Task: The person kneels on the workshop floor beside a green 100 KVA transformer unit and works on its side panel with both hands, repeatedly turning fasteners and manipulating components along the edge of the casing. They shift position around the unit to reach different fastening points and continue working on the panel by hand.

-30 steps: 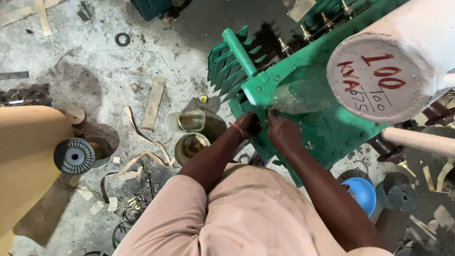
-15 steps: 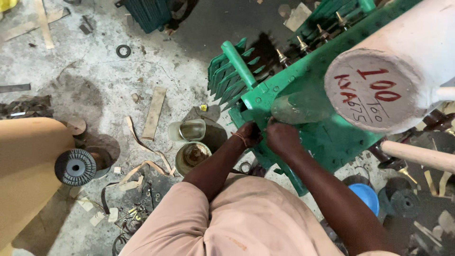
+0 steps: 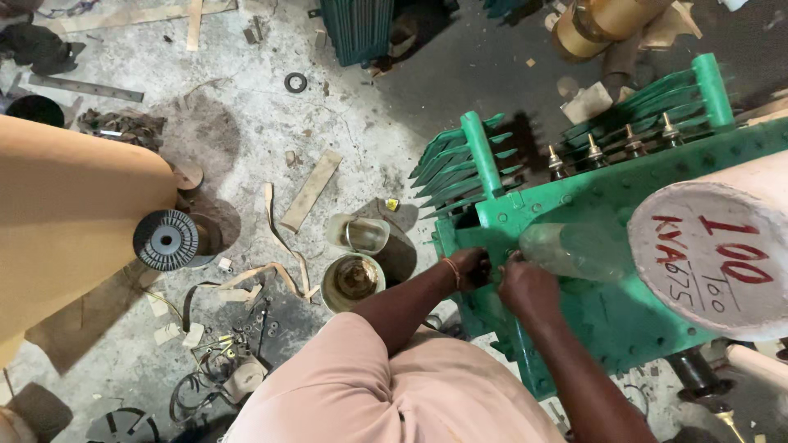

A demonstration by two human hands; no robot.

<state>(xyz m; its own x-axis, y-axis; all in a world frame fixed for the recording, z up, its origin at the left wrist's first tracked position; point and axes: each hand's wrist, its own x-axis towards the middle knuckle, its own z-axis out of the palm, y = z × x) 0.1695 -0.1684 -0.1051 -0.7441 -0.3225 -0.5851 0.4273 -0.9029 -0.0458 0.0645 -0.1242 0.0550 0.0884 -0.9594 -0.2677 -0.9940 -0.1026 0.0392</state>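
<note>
Green finned metal transformer tank point(image 3: 591, 303) stood on the floor before you; your left hand point(image 3: 470, 268) and right hand point(image 3: 525, 283) pinched its lid edge, apparently at a bolt, fingers closed; contents I cannot tell.

Green metal tank point(image 3: 607, 303), pale cylinder end point(image 3: 714, 254) with red, perhaps painted, marks.
</note>
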